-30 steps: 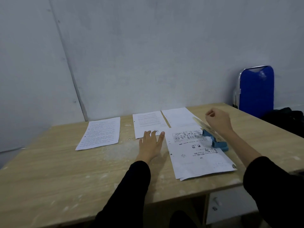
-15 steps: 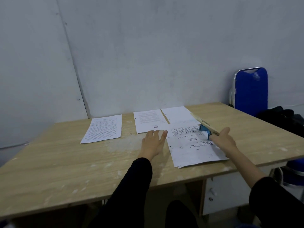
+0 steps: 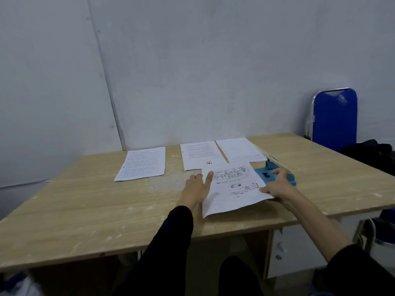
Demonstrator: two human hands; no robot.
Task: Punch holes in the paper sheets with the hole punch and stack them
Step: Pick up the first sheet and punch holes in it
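Observation:
A printed paper sheet (image 3: pixel 232 189) with pictures lies in front of me, its right edge lifted off the wooden table (image 3: pixel 89 201). My right hand (image 3: pixel 281 185) pinches that right edge, thumb on top. My left hand (image 3: pixel 195 188) rests flat on the table with fingers apart, the index fingertip touching the sheet's left edge. The blue hole punch (image 3: pixel 267 174) sits just beyond my right hand with its lever raised; the hand partly hides it. Three other sheets lie further back: one at the left (image 3: pixel 143 163), one in the middle (image 3: pixel 199 153), one at the right (image 3: pixel 241 149).
A folded blue chair (image 3: pixel 334 118) leans on the wall at the back right, with a black bag (image 3: pixel 372 152) beside it. A white drawer unit (image 3: pixel 292 248) stands under the table's right end. The table's front edge runs close to my arms.
My right hand came down from the punch lever to the sheet's right edge and took hold of it. The sheet has shifted left, off the punch. My left hand stayed put.

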